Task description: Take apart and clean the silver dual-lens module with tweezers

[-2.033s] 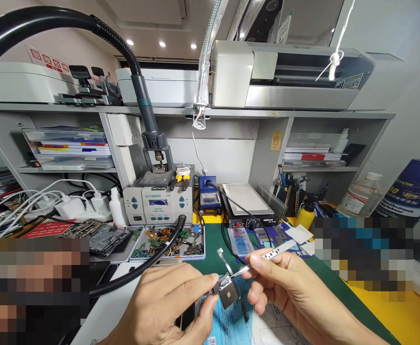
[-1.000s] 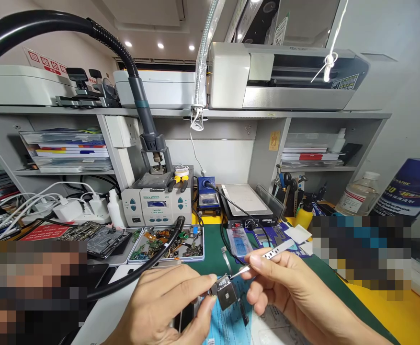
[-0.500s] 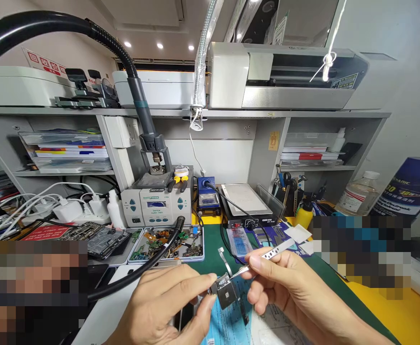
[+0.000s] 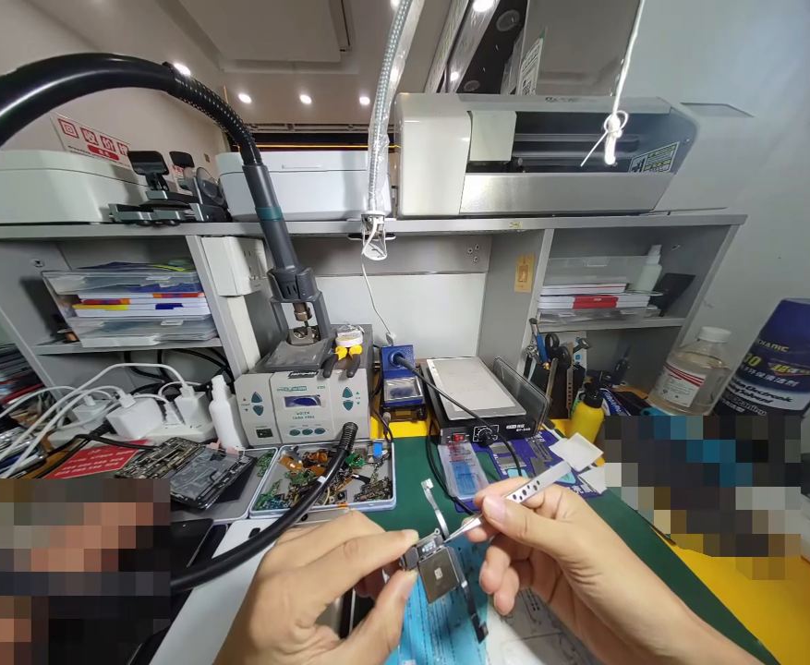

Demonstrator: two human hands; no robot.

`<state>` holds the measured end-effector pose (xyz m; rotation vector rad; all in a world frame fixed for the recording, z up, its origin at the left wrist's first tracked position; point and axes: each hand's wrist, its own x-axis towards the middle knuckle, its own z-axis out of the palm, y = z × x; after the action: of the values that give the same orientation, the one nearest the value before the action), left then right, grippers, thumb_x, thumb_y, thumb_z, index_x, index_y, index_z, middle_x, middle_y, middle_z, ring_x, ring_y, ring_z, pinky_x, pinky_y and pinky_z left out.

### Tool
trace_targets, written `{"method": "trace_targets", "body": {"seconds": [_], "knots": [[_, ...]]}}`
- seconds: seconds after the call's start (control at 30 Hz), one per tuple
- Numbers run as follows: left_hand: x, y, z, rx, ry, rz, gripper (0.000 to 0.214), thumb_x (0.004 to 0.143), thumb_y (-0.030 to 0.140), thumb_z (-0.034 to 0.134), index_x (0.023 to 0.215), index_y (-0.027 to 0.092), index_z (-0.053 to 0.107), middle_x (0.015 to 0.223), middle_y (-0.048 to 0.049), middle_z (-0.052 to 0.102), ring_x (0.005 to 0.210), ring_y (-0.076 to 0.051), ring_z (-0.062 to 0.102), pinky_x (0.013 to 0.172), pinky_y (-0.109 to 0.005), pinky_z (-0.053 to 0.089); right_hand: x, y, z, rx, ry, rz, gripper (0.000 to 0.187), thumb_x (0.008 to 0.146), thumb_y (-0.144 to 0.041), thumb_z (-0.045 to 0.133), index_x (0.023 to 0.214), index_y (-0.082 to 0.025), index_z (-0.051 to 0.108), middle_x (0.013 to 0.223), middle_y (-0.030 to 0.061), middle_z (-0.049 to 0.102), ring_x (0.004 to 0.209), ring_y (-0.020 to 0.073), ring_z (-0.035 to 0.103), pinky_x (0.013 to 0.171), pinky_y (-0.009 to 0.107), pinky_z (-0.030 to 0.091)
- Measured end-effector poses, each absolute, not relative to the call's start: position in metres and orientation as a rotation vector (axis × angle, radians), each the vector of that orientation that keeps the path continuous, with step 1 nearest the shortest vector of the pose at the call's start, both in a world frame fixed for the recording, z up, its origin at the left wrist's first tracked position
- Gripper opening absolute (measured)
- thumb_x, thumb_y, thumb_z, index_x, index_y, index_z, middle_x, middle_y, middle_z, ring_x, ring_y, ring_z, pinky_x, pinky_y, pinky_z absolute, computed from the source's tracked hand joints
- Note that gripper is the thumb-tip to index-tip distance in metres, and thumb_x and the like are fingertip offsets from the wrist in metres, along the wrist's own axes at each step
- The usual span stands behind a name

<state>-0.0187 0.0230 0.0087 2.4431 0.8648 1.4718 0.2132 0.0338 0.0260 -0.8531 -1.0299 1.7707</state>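
Note:
My left hand (image 4: 321,591) pinches a small square metal module (image 4: 434,571) between thumb and forefinger, low in the middle of the view. A thin flex ribbon (image 4: 434,506) sticks up from the module, and a dark strip hangs below it. My right hand (image 4: 557,559) is closed on silver tweezers (image 4: 515,499). Their tips touch the module's upper edge. Both hands hover above a blue sheet (image 4: 439,628) on the green mat (image 4: 411,499).
A hot-air rework station (image 4: 304,397) with a black hose (image 4: 100,78) stands behind. In front of it lies a tray of small parts (image 4: 328,476). A heating plate (image 4: 477,392), a blue tip cleaner (image 4: 397,383), opened phones (image 4: 189,466) and bottles at the right (image 4: 692,374) crowd the bench.
The hands have kept their grip; the module has tilted slightly and the tweezers' tips stay at its edge. The view has shifted a little downward.

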Motion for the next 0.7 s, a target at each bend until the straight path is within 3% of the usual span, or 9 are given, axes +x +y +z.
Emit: {"method": "trace_targets", "body": {"seconds": [0.4, 0.6, 0.7], "knots": [[-0.0178, 0.0233, 0.0083, 2.489, 0.89, 1.54, 0.03, 0.082, 0.006, 0.068, 0.108, 0.021, 0.071, 0.076, 0.0013, 0.07, 0.064, -0.012, 0.068, 0.06, -0.021, 0.055, 0.2137, 0.0343, 0.0252, -0.871, -1.02, 1.775, 0.024, 0.089, -0.031, 0.074, 0.082, -0.008, 0.071, 0.065, 0.0101, 0.076, 0.047, 0.0106, 0.068, 0.05, 0.017, 0.052], [-0.0208, 0.025, 0.0067, 2.496, 0.881, 1.479, 0.029, 0.083, 0.006, 0.067, 0.108, 0.02, 0.071, 0.076, 0.0013, 0.07, 0.063, -0.011, 0.067, 0.065, -0.021, 0.057, 0.2145, 0.0343, 0.0293, -0.84, -0.971, 1.745, 0.023, 0.087, -0.031, 0.075, 0.079, -0.01, 0.072, 0.07, 0.0082, 0.075, 0.054, 0.0137, 0.069, 0.053, 0.022, 0.055], [-0.0222, 0.0235, 0.0077, 2.463, 0.894, 1.444, 0.03, 0.082, 0.007, 0.067, 0.108, 0.022, 0.071, 0.076, 0.0021, 0.071, 0.065, -0.011, 0.068, 0.063, -0.019, 0.056, 0.219, 0.0356, 0.0319, -0.846, -0.965, 1.721, 0.028, 0.092, -0.033, 0.068, 0.077, -0.011, 0.072, 0.066, 0.0085, 0.074, 0.054, 0.0136, 0.066, 0.058, 0.024, 0.054]]}}
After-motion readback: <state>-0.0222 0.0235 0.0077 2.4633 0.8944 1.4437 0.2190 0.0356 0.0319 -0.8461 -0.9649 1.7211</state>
